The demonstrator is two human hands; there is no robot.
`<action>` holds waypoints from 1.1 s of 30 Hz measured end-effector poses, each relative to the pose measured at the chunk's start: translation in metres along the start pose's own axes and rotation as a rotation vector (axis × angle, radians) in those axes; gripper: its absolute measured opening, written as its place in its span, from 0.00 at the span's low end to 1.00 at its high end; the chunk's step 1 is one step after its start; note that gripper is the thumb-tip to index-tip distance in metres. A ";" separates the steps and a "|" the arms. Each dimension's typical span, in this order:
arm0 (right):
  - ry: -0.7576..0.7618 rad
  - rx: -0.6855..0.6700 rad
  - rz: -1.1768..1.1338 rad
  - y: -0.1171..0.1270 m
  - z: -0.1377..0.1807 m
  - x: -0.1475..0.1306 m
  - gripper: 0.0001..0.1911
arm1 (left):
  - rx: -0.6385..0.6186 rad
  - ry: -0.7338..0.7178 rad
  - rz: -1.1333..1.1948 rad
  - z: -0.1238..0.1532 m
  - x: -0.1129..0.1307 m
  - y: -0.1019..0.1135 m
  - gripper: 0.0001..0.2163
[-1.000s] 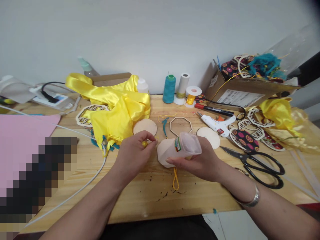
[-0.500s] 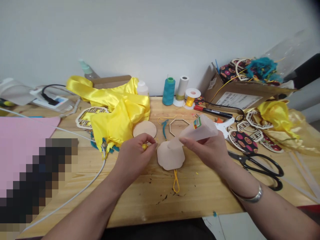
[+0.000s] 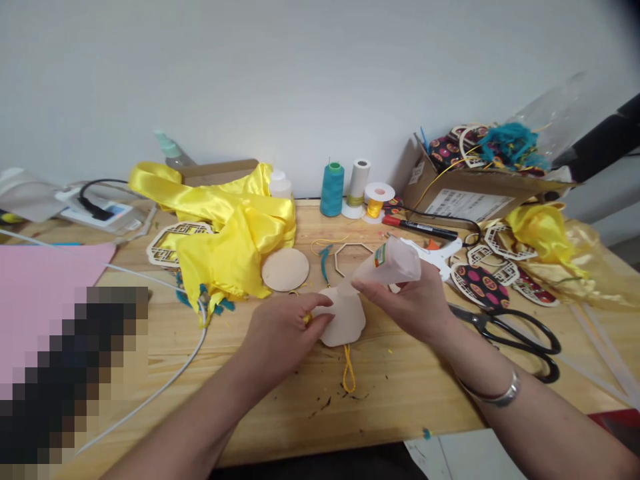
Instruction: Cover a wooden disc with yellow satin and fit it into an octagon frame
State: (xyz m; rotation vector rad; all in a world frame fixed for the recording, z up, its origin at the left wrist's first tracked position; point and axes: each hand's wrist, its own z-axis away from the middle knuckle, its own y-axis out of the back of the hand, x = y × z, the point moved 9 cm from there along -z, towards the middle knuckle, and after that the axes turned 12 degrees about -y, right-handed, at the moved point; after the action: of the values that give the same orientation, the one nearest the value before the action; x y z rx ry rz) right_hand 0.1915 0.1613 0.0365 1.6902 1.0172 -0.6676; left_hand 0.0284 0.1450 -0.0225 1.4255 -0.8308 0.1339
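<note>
My right hand is wrapped around a translucent glue bottle with a small coloured label. The bottle is tilted, its nozzle pointing down and left at the top of a pale plate with scalloped corners. A braided yellow cord loop sticks out from the plate's near edge, and a teal strand lies at its far edge. At the plate's left side, my left hand has thumb and forefinger apart over the surface. Something small and yellow shows between these fingers. A round pale disc lies beyond that hand.
Yellow satin cloth is heaped at left. Thread spools stand near the wall. An octagonal frame lies behind the plate. Black-handled scissors and a full cardboard box are at right. A white cable crosses the left side.
My left hand has moved right, from beside the plate to over its left edge, and its thumb and forefinger have parted. The glue bottle stays tilted above the plate. The whole view has shifted slightly.
</note>
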 end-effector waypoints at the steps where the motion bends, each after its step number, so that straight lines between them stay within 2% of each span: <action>1: 0.004 0.005 -0.004 0.000 0.000 0.000 0.09 | -0.014 -0.014 -0.020 0.000 0.002 -0.002 0.12; 6: 0.000 0.012 -0.027 -0.001 0.000 -0.001 0.10 | -0.069 -0.033 -0.126 -0.001 0.006 -0.005 0.13; 11: -0.030 -0.037 -0.053 -0.011 0.001 0.000 0.11 | -0.129 -0.026 -0.173 0.000 0.006 -0.009 0.14; 19: -0.055 -0.105 -0.086 -0.025 0.001 0.002 0.11 | -0.130 -0.019 -0.166 -0.002 0.005 -0.008 0.14; 33: -0.038 -0.025 -0.033 -0.013 -0.003 0.006 0.11 | -0.128 0.002 -0.145 0.000 0.004 -0.008 0.13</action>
State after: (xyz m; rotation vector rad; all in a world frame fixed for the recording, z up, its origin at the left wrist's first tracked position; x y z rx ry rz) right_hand 0.1823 0.1680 0.0268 1.6365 1.0247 -0.7036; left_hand 0.0360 0.1423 -0.0268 1.3591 -0.7188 -0.0283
